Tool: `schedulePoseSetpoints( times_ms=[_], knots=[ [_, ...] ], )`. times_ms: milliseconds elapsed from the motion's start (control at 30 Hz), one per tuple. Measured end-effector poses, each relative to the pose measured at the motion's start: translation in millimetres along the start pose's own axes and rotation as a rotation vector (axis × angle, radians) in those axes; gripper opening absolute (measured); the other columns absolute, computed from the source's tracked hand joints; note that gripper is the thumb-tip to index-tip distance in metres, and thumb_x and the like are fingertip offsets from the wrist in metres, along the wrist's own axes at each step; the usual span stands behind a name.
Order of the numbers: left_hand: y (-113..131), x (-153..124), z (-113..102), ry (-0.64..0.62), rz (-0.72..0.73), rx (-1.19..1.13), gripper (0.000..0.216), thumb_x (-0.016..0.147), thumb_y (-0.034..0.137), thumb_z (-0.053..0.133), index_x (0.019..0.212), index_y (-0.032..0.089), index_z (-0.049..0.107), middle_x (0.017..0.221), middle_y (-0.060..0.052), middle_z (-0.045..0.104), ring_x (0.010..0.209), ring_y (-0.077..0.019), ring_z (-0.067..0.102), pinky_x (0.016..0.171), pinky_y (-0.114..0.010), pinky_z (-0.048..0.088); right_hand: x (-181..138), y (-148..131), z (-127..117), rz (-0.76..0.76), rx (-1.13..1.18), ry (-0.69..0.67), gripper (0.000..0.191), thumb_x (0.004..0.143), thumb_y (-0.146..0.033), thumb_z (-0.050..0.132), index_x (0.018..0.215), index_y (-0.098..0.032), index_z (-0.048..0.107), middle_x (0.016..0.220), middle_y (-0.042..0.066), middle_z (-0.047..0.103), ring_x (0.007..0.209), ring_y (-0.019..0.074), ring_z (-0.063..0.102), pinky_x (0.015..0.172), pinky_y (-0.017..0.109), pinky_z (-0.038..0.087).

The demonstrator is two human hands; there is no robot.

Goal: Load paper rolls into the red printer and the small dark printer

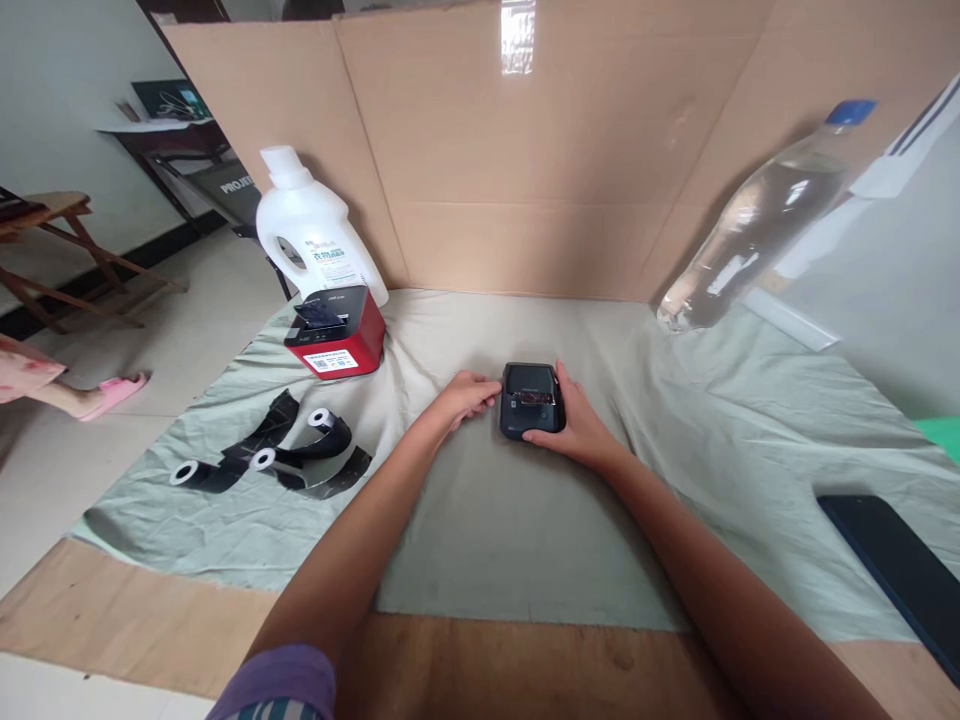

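Note:
A small black portable printer (529, 420) sits on the cloth in front of me, with a dark, glossy strip across its slot. My right hand (574, 420) is closed around its right side, the thumb along the front edge and the fingers toward the back corner. Curled and closed, my left hand (471, 393) has its fingertips against the printer's left side. To the left lie several small rolls of black tape-like paper (271, 462), partly unrolled. Behind them stands a red and black box-shaped printer (345, 350) with a dark strip coming out of its top slot.
A white detergent bottle (319, 225) stands behind the red printer. A clear bottle with a blue cap (757, 235) is at the back right. The cardboard panel (525, 160) closes off the rear. A dark phone (892, 560) lies at right. Another person's foot (112, 395) shows at left.

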State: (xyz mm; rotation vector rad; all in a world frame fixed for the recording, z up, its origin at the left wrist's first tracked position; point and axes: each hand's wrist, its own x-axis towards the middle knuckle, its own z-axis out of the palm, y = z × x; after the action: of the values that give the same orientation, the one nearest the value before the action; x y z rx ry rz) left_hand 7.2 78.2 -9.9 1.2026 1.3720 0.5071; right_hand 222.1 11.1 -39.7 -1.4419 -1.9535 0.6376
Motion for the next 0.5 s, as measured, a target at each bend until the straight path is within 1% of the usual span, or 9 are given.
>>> schedulePoseSetpoints(
  times_ms=[100,300,400,500],
  knots=[
    [-0.3,0.5,-0.1,0.000,0.002,0.003,0.025,0.075,0.021,0.064,0.057,0.017,0.048,0.048,0.005,0.044,0.035,-0.0021,0.024,0.038,-0.021,0.009,0.4,1.5,0.6,-0.020,0.003,0.012,0.128,0.066,-0.064,0.079,0.161,-0.021,0.006,0.152,0.019,0.041,0.135,0.0442,0.043,0.111,0.061,0.035],
    [-3.4,-1.8,-1.3,-0.011,0.045,-0.030,0.021,0.074,0.022,0.062,0.059,0.016,0.049,0.051,0.004,0.046,0.037,-0.0024,0.027,0.039,-0.021,0.010,0.1,-2.4,-1.5,-0.010,0.002,0.006,0.128,0.065,-0.064,0.080,0.160,-0.019,0.006,0.146,0.020,0.047,0.135,0.0453,0.043,0.109,0.062,0.038],
    [-6.2,-4.7,-3.2,-0.034,0.071,-0.059,0.015,0.073,0.023,0.063,0.064,0.016,0.054,0.058,0.003,0.053,0.038,-0.0025,0.029,0.040,-0.021,0.012,-0.1,-2.1,-1.3,-0.007,0.005,0.009,0.128,0.065,-0.065,0.079,0.160,-0.020,0.006,0.145,0.020,0.048,0.136,0.0458,0.042,0.108,0.062,0.038],
    [-10.1,-6.2,-3.4,-0.017,0.150,-0.096,0.012,0.075,0.026,0.064,0.073,0.014,0.063,0.061,0.003,0.057,0.040,-0.0033,0.031,0.041,-0.021,0.016,-0.4,0.1,-0.4,0.003,0.004,0.002,0.130,0.065,-0.066,0.079,0.160,-0.019,0.005,0.145,0.021,0.048,0.137,0.0459,0.041,0.108,0.062,0.038]
  ],
)
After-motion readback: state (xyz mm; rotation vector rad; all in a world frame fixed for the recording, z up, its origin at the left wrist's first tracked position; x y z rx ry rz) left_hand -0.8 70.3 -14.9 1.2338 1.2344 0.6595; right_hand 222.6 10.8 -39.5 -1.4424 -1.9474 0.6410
